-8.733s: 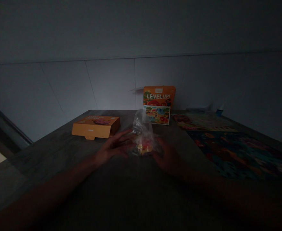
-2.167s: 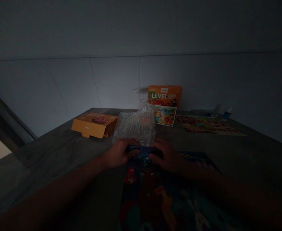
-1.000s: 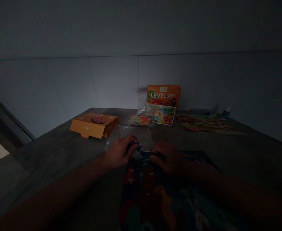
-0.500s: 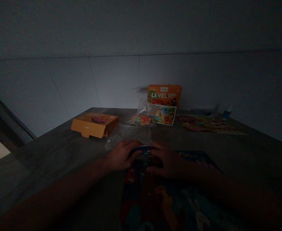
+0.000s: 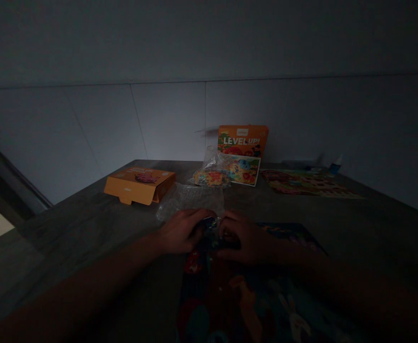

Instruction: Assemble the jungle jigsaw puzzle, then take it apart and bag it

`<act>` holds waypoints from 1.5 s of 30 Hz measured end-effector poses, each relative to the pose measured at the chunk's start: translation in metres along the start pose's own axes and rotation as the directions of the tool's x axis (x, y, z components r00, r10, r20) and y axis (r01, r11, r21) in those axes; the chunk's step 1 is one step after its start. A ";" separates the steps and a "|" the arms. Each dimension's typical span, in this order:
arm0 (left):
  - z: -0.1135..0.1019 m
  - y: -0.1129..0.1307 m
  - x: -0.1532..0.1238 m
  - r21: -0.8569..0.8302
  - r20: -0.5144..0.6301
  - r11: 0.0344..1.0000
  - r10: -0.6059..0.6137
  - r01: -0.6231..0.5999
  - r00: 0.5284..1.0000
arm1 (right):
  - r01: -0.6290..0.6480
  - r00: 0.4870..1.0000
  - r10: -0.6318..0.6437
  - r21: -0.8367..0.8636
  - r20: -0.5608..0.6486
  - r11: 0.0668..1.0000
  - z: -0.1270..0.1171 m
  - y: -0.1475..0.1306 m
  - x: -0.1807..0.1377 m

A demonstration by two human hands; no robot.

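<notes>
The scene is very dark. My left hand (image 5: 181, 233) and my right hand (image 5: 243, 237) meet at the far edge of a dark, colourful puzzle sheet (image 5: 230, 295) lying on the grey table (image 5: 87, 228). Both hands have their fingers curled, pinching a small dark blue piece (image 5: 211, 222) between them at the sheet's top edge. A flat, clear plastic bag (image 5: 189, 204) lies just beyond my left hand.
An orange box (image 5: 139, 184) lies at the back left. An upright orange "LEVEL UP!" box (image 5: 243, 141) stands by the wall, with a picture card (image 5: 244, 171) and a bag of puzzle pieces (image 5: 211, 175) before it. Another printed sheet (image 5: 303, 183) lies at the back right.
The puzzle sheet came in front of me and the bag of pieces went back toward the box. In the last second my hands closed together over the small piece.
</notes>
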State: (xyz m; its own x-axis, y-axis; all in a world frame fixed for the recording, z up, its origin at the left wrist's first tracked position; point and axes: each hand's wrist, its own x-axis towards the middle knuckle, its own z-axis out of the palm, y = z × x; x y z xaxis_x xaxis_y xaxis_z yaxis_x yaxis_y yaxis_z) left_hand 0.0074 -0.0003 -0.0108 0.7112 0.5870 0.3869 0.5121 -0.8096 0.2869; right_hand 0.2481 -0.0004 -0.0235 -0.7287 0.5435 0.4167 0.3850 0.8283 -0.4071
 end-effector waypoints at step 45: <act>0.011 0.025 0.001 -0.356 0.021 0.932 -0.060 0.063 0.998 | 0.293 0.928 -0.301 -0.070 -0.219 0.954 -0.006 -0.003 -0.014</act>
State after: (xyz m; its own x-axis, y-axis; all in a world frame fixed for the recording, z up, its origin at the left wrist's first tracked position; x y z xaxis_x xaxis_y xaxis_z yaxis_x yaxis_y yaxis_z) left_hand 0.0260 -0.0204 -0.0125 0.6896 0.6339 0.3503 0.3509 -0.7156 0.6040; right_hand 0.2610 -0.0101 -0.0229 -0.6683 0.2848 0.6872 0.1936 0.9586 -0.2089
